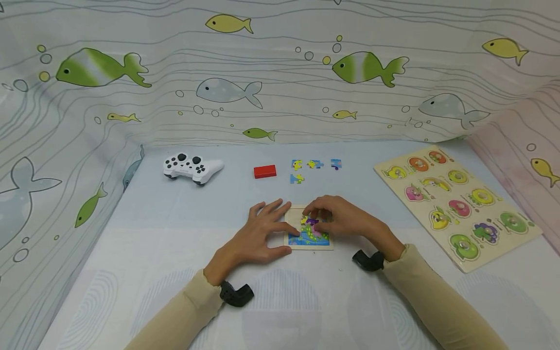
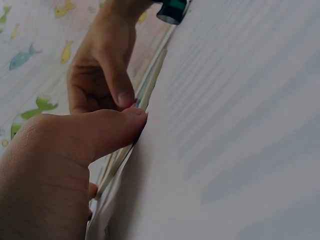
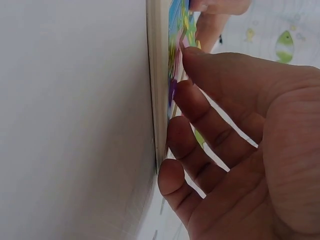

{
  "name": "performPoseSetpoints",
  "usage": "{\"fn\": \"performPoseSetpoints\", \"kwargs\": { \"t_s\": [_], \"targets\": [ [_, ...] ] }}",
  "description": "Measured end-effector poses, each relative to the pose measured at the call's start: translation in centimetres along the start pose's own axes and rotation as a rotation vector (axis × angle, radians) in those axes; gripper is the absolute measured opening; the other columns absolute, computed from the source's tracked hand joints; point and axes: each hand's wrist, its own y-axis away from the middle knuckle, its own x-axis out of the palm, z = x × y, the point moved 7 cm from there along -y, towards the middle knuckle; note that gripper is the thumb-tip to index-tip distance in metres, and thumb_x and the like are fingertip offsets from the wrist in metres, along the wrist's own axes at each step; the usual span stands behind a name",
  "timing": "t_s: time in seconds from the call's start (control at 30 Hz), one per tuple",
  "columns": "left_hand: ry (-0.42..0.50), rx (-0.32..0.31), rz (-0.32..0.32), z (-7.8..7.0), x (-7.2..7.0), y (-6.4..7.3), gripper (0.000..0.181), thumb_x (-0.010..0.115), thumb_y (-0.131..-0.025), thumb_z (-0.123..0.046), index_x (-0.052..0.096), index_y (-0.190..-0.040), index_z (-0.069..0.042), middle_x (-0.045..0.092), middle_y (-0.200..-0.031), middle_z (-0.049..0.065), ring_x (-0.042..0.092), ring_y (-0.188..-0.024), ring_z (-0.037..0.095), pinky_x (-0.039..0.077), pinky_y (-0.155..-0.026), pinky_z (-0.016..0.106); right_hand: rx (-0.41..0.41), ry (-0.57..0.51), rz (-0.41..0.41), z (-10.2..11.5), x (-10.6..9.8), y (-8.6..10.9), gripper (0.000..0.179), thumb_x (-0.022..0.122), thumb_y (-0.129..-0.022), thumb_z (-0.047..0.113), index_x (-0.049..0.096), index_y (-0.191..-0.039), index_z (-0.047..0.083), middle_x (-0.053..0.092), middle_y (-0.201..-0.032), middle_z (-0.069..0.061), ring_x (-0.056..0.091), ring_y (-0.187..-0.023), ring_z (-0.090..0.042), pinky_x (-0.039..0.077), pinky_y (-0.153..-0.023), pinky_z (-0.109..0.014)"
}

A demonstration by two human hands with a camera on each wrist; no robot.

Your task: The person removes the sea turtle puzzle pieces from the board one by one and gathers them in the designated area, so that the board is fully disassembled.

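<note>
A small wooden jigsaw board [image 1: 294, 214] lies in the middle of the table, its lower part filled with a blue, green and pink picture. My left hand [image 1: 262, 233] rests at its left side with fingers spread. The index fingertip touches the picture, and the thumb [image 2: 117, 127] lies along the board's near edge. Over the right part, my right hand [image 1: 345, 216] bends its fingers down and pinches a puzzle piece [image 1: 311, 222] with purple and pink on it. In the right wrist view the thumb [image 3: 210, 67] presses at the picture's surface; the fingertips partly hide the piece.
Several loose puzzle pieces [image 1: 296, 165] lie beyond the board, beside a red block [image 1: 265, 171]. A white game controller [image 1: 192, 167] is at the back left. On the right lies a wooden fruit peg board [image 1: 437, 194]. A fish-patterned curtain [image 1: 280, 63] encloses the back and sides.
</note>
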Motion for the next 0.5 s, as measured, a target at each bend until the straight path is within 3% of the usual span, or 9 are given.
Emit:
{"fn": "performPoseSetpoints", "kwargs": {
  "t_s": [0.5],
  "targets": [
    [-0.013,0.007,0.001,0.19,0.21,0.01,0.033,0.068,-0.088,-0.048,0.073,-0.118,-0.038,0.041,-0.162,0.012,0.029,-0.155,0.037,0.014,-0.117,0.068,-0.002,-0.003,0.007,0.30,0.22,-0.01,0.041,0.083,-0.085,0.017,0.070,-0.124,0.012,0.067,-0.103,0.002,0.057,-0.092,-0.016,0.050,-0.082,-0.029]
  ]
}}
